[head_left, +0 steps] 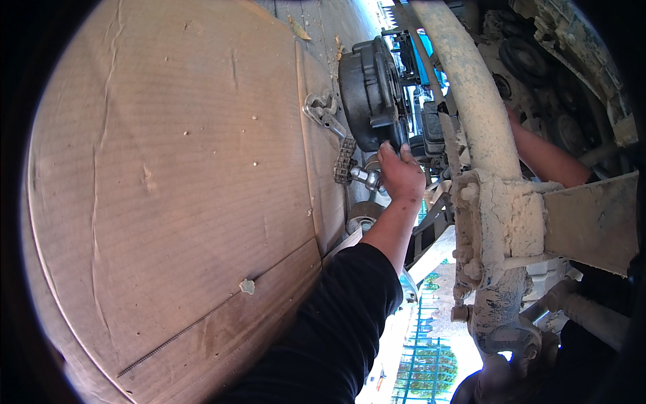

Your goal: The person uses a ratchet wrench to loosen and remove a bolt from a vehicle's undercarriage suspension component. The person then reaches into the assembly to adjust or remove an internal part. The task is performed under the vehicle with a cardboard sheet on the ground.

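Observation:
My left hand (402, 176), on a black-sleeved arm, is closed at the lower rim of a round black plastic pan (369, 94), its thumb and fingers on the rim. The pan stands tilted in the picture beside the cardboard. My right forearm (548, 156) reaches up among the engine parts, behind a mud-caked axle tube (481, 87). That tube and the shadow hide my right hand and its fingers. A wrench with a length of chain (344, 160) lies beside the pan, and a chrome socket tool (367, 178) lies close to my left wrist.
A large cardboard sheet (195, 148) covers the ground at left. A muddy bolted bracket (494, 222) and a flat metal arm (592, 219) hang close at right. Dark pulleys (526, 59) show above. A green fence (424, 367) stands beyond the vehicle.

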`<move>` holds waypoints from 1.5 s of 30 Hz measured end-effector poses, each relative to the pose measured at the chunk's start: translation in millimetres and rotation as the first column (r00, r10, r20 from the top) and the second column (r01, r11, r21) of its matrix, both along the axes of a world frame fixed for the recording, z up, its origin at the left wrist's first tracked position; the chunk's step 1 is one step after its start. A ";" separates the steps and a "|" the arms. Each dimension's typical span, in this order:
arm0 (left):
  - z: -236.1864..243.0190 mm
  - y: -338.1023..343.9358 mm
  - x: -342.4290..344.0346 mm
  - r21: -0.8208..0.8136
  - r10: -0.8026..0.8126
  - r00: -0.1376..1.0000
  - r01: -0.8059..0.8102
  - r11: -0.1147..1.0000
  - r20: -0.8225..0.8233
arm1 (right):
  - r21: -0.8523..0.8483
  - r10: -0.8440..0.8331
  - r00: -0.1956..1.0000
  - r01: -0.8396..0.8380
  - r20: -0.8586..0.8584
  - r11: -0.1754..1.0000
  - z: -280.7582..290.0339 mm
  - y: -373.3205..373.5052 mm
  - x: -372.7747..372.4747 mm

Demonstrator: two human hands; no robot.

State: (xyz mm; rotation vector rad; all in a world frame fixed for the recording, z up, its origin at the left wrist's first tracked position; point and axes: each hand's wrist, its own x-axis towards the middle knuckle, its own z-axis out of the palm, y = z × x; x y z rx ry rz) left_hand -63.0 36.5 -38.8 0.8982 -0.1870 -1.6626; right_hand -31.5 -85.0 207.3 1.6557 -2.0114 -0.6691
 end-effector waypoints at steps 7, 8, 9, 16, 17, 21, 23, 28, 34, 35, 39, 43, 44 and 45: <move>0.0 0.4 1.7 -0.004 -0.006 0.999 0.006 1.000 0.053 | -0.044 -0.037 0.988 0.044 0.148 0.998 3.5 1.8 -3.3; -0.1 0.6 1.7 -0.005 -0.001 0.999 0.001 1.000 0.042 | -0.053 -0.044 0.982 0.055 0.186 0.997 4.4 1.9 -4.0; -0.6 1.0 1.4 -0.007 -0.011 1.000 0.011 1.000 0.022 | -0.063 -0.050 0.973 0.065 0.227 0.996 5.3 1.8 -5.0; -0.7 0.5 -1.9 -0.008 0.024 0.997 -0.024 1.000 0.068 | -0.108 -0.069 0.852 0.145 0.518 0.983 11.3 -1.4 -11.4; -0.5 0.2 -1.9 0.000 0.035 0.998 -0.035 0.999 0.058 | -0.112 -0.062 0.837 0.146 0.543 0.983 12.1 -2.5 -9.4; -0.5 -0.4 -1.1 0.005 0.030 1.000 -0.030 1.000 -0.002 | -0.150 0.019 0.900 0.052 0.436 0.987 3.3 -3.7 4.5; -0.7 -0.5 -1.9 0.010 0.024 1.000 -0.024 1.000 -0.020 | -0.195 -0.010 0.813 0.152 0.582 0.969 -2.6 -3.8 13.9; -3.2 -2.9 -10.0 0.014 0.076 0.994 -0.075 0.997 -0.081 | -0.109 -0.024 0.910 0.076 0.414 0.991 -7.5 -6.5 27.7; -5.9 -2.1 -20.5 0.001 0.110 0.992 -0.110 0.994 -0.067 | 0.088 0.168 0.964 -0.152 -0.204 0.984 -3.7 -10.0 35.1; -6.0 -2.6 -22.1 0.009 0.099 0.992 -0.099 0.995 -0.075 | 0.129 0.220 0.924 -0.189 -0.311 0.974 -3.5 -9.8 38.5; -7.6 -5.9 -27.7 0.024 0.192 0.980 -0.191 0.981 -0.054 | 0.082 0.250 0.874 -0.237 -0.416 0.968 -3.3 -8.2 55.9; -13.1 -7.4 -26.9 -0.036 0.030 0.988 -0.035 0.999 -0.150 | 0.272 0.363 0.658 -0.242 -0.659 0.931 0.1 -5.9 66.4; -13.5 -7.1 -25.7 -0.044 0.033 0.988 -0.040 0.998 -0.151 | 0.358 0.460 0.589 -0.290 -0.665 0.888 1.9 -5.8 67.4; -13.6 -7.0 -24.3 -0.045 0.018 0.988 -0.026 0.999 -0.154 | 0.420 0.507 0.523 -0.286 -0.685 0.861 3.3 -5.7 67.7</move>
